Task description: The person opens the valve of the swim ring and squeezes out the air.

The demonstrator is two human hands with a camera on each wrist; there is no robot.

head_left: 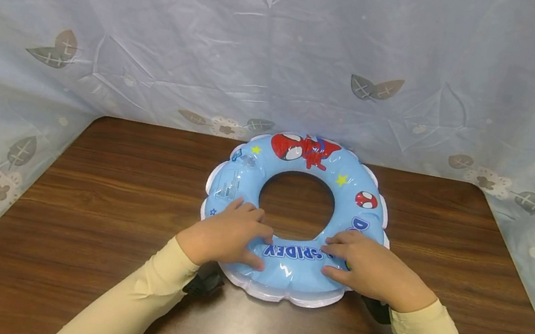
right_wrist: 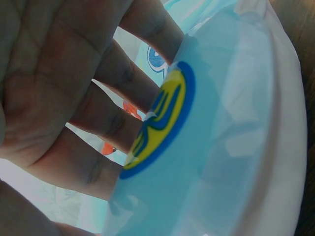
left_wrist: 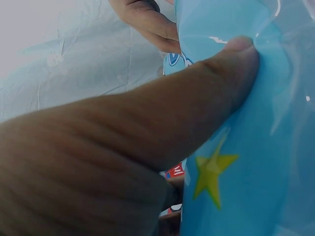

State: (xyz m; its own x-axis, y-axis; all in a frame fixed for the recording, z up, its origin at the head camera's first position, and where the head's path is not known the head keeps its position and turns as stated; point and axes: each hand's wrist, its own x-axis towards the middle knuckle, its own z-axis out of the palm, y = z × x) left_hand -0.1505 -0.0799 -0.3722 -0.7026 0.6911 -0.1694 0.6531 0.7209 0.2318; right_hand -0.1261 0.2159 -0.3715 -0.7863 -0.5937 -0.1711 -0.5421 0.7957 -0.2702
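A light-blue inflatable swim ring (head_left: pixel 292 273) lies flat on the brown table, printed with red cartoon figures, yellow stars and blue lettering. My left hand (head_left: pixel 233 234) rests on its near left part, and in the left wrist view the thumb (left_wrist: pixel 216 73) presses the shiny vinyl beside a yellow star. On the near right part rests my right hand (head_left: pixel 378 270), fingers spread. Seen from the right wrist, those fingers (right_wrist: pixel 118 123) touch the ring by a yellow and blue round print (right_wrist: pixel 160 123). The left hand's other fingertips are mostly hidden in its wrist view.
The wood-grain table (head_left: pixel 136 180) extends on both sides of the ring. A pale grey-blue curtain (head_left: pixel 268 42) with leaf and flower prints hangs behind the table and along its sides. A dark wrist device (head_left: pixel 205 281) sits under the left wrist.
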